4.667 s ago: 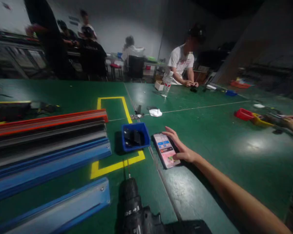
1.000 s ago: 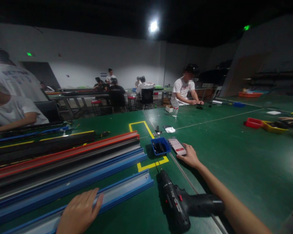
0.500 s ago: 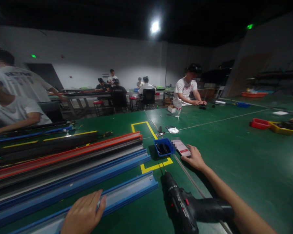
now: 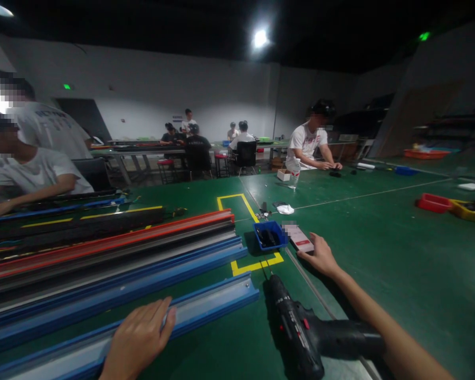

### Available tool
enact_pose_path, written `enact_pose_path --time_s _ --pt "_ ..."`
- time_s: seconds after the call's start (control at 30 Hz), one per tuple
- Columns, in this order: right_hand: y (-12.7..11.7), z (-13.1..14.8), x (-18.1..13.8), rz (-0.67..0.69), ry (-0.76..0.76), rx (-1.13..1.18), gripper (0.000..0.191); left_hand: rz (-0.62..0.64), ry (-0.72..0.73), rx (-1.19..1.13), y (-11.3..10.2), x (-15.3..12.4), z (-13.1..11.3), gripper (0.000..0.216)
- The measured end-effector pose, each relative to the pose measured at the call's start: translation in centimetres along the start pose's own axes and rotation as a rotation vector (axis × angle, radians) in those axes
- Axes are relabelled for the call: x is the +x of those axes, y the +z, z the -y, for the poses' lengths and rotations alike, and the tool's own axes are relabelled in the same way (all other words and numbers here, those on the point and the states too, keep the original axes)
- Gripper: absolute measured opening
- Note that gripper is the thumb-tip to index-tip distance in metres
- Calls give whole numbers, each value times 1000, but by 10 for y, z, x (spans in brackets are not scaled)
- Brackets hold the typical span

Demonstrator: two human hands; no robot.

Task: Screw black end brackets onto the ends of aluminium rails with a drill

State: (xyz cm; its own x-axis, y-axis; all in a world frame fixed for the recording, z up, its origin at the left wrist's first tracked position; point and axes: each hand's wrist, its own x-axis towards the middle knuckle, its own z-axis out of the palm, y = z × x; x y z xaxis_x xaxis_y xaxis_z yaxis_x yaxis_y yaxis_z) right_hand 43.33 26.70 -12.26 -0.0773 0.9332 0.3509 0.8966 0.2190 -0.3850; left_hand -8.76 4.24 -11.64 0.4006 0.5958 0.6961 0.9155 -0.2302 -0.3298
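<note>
Green covers the big table (image 4: pixel 380 253) all the way across. On it lies a phone (image 4: pixel 300 237) with its screen lit. The right hand (image 4: pixel 320 257) rests on the near end of the phone with its fingers loose and flat, not closed around it. Just left of the phone sits a small blue box (image 4: pixel 269 236) with dark bits inside, right at the corner of a yellow line (image 4: pixel 255 265) painted on the table.

The left hand (image 4: pixel 140 338) lies open, palm down, on the nearest blue rail (image 4: pixel 206 306), fingers spread over its top. More long rails (image 4: pixel 111 258) lie side by side behind it, blue, grey, red and black.

Between the two arms a black drill (image 4: pixel 296 330) lies on its side, its thin tip pointing at the blue box. No hand touches it.

Farther off, a white cloth (image 4: pixel 285 209) and a bottle (image 4: pixel 295 181) stand on the table. A person in a white shirt (image 4: pixel 311 140) sits at the far side. Two more people in white shirts (image 4: pixel 31 158) sit on the left. A red tray (image 4: pixel 434 202) and a yellow tray (image 4: pixel 469 210) lie far to the right
</note>
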Motion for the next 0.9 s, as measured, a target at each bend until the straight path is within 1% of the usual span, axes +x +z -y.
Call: enact_pose_path --time_s 0.13,0.3,0.43,0.53,0.6,0.77,0.9 --pt "0 -1 0 -5 -7 2 90 -22 23 4 1 -2 1 46" --pt "0 -1 -1 -9 -16 -10 86 -37 57 33 0 -2 2 42" --pt "-1 1 -2 -17 -29 -12 85 -38 116 97 -2 -2 4 36" --pt "-1 1 -3 -26 -31 -11 84 -36 144 102 0 -6 5 35" --pt "-1 0 -3 -28 -33 -14 84 -33 120 79 1 -8 6 33" --pt "-2 -1 -3 4 -21 -43 87 -18 -6 -8 0 -5 3 34" --pt "-3 2 6 45 54 -86 95 -1 -60 -33 -2 0 0 32"
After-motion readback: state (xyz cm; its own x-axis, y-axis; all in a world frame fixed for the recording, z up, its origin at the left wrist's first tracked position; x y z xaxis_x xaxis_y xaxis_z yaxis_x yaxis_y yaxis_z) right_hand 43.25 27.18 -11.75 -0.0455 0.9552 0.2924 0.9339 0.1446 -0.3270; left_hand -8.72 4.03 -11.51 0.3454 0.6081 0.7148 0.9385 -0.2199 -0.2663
